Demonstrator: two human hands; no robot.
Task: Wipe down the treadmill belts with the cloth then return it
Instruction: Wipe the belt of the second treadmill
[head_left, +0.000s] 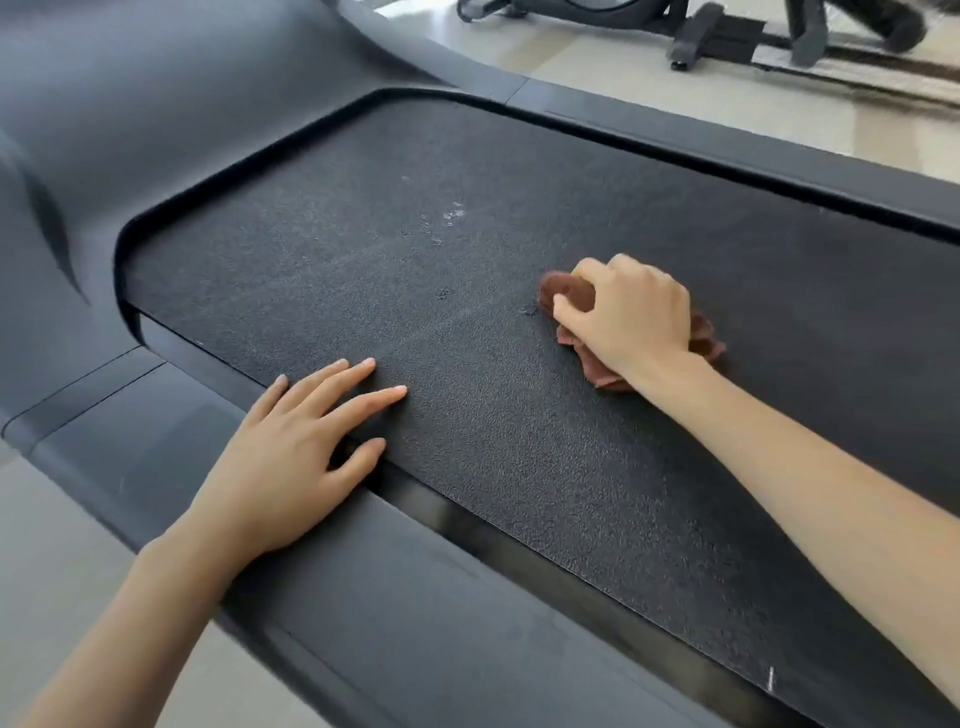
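On the near treadmill, the belt (519, 249) fills most of our view, a dark pebbled sheet set low inside its frame, and we judge the wiping to be under way with the return of the cloth not yet begun. The rail (395, 597) runs along the belt's near edge, and across that seam we see the left hand (291, 452) lying flat, fingers straight and spread, palm on the rail and fingertips on the belt, gripping nothing. We take it for a prop that bears the person's lean and perhaps keeps the belt from sliding under the rubbing. Farther out, the right hand (628, 312) is curled round the cloth (566, 293), a reddish-brown rag bunched into a wad and pressed onto the belt near its middle, so the pressure lands on a small patch. Near the cloth, farther up the belt, sit pale spots (449, 215), which we think need scrubbing next. We see no container here, and nothing shows where the cloth belongs.
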